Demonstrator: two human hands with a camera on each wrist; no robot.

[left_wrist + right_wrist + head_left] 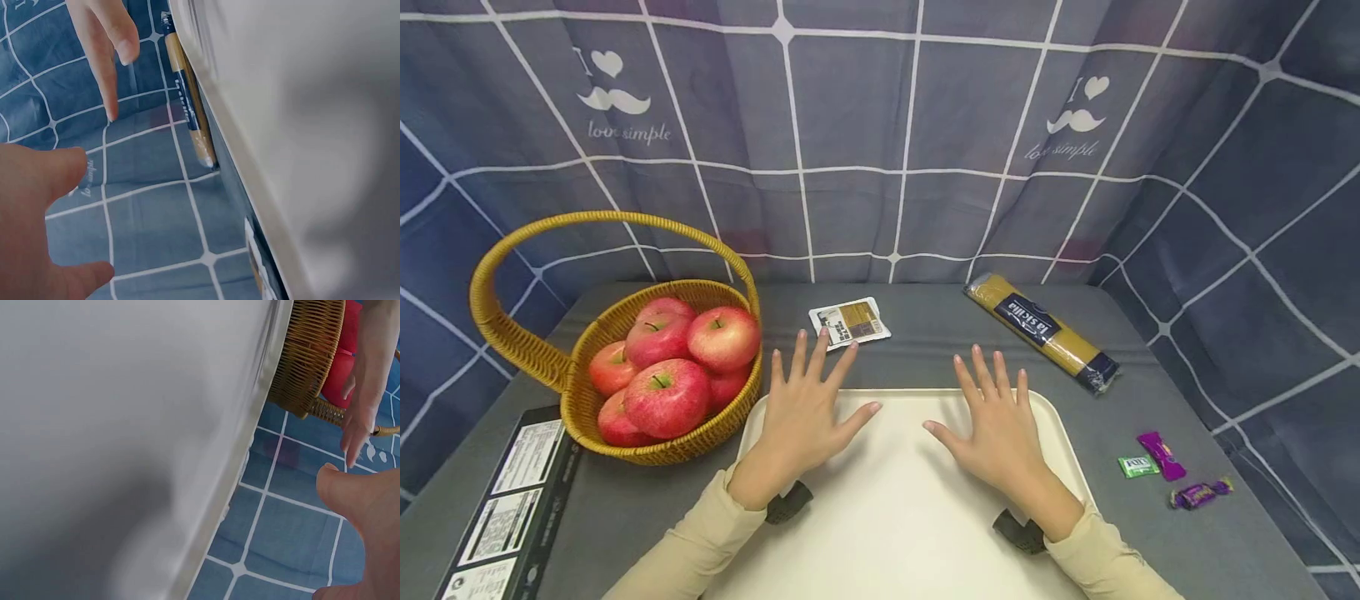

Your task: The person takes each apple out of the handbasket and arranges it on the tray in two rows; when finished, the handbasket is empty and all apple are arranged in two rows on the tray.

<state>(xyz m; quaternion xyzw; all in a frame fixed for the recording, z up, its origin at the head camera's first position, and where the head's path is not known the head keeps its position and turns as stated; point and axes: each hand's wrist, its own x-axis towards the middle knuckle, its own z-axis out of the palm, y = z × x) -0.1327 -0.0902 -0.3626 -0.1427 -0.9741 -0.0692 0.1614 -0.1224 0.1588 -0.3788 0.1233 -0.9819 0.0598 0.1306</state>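
In the head view, the left hand [808,410] and right hand [1002,429] are above the cream tray [925,508], fingers widely spread, holding nothing. Only here the three candies [1161,456] are seen, but the tray's near edge is cut off. In the left wrist view, the tray mostly hides the small packet [850,322].

Left hand [805,408], right hand [1000,429] — two. Two straps [790,502] at wrists. One tray [910,508] beneath. Left of left hand: one basket [715,437], at least six apples [667,398], one box [501,521]. Beyond left hand — one sachet [857,321]. Beyond right hand: one pack [1037,329]. Right of right hand: three candies [1161,457].
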